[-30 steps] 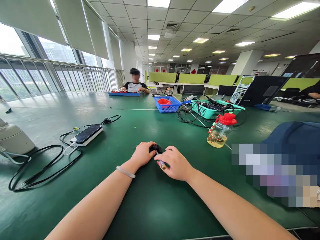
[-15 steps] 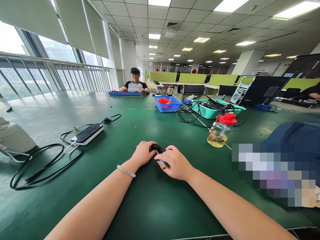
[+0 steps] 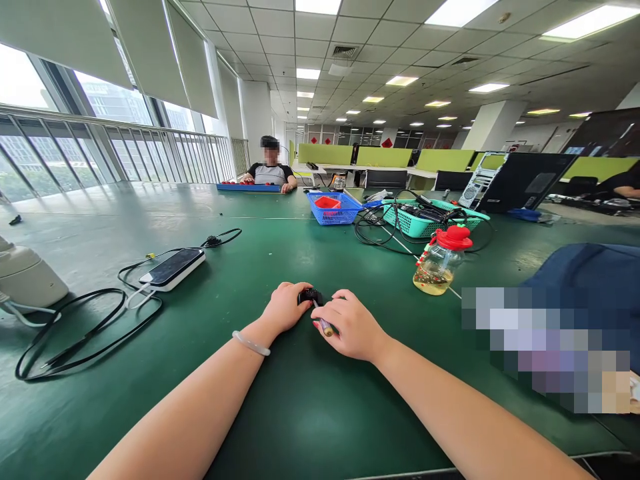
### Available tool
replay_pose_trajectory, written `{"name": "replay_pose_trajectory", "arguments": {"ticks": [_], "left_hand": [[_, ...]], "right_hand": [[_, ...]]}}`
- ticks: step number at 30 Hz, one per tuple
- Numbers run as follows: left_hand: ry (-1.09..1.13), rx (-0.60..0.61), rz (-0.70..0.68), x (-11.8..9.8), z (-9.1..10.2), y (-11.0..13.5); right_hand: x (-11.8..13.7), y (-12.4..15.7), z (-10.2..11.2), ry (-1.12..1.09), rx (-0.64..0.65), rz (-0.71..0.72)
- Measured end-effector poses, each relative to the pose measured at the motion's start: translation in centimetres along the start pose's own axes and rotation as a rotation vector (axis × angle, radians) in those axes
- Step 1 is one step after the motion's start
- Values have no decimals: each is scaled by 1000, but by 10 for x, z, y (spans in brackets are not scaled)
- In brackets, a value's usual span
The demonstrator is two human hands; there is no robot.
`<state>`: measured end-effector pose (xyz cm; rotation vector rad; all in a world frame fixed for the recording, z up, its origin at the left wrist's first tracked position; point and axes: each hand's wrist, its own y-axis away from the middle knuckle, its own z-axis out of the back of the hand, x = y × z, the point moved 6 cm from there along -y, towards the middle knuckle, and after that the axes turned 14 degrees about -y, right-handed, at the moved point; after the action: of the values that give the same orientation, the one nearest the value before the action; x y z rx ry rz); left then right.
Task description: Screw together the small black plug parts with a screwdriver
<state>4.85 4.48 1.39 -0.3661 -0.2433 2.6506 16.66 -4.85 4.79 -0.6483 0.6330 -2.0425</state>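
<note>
In the middle of the green table (image 3: 310, 413), my left hand (image 3: 285, 308) is closed round the left side of a small black object (image 3: 313, 295); its exact kind is too small to tell. My right hand (image 3: 356, 325) grips a screwdriver (image 3: 326, 328) with a pale handle and a gold-coloured end. Its thin shaft points up and left to the black object's near side. Whether the tip touches the object, I cannot make out. The fingers of both hands cover part of what they hold.
A glass bottle with a red lid (image 3: 443, 261) stands to the right, near a dark blue cloth item (image 3: 590, 280). Beyond are a blue basket (image 3: 334, 212) and a teal basket (image 3: 425, 225) of cables. Left lie a white-edged device (image 3: 173, 270) and black cable. A person (image 3: 270, 172) sits opposite.
My left hand stays on the black object. The screwdriver's handle has tilted or shifted very slightly in my right hand. The whole view has moved a little.
</note>
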Motion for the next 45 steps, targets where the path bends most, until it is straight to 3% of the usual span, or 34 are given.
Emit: {"name": "replay_pose_trajectory", "arguments": {"ticks": [45], "left_hand": [[-61, -17, 52, 6, -3, -2]], "right_hand": [[-4, -1, -2, 5, 10, -58]]}}
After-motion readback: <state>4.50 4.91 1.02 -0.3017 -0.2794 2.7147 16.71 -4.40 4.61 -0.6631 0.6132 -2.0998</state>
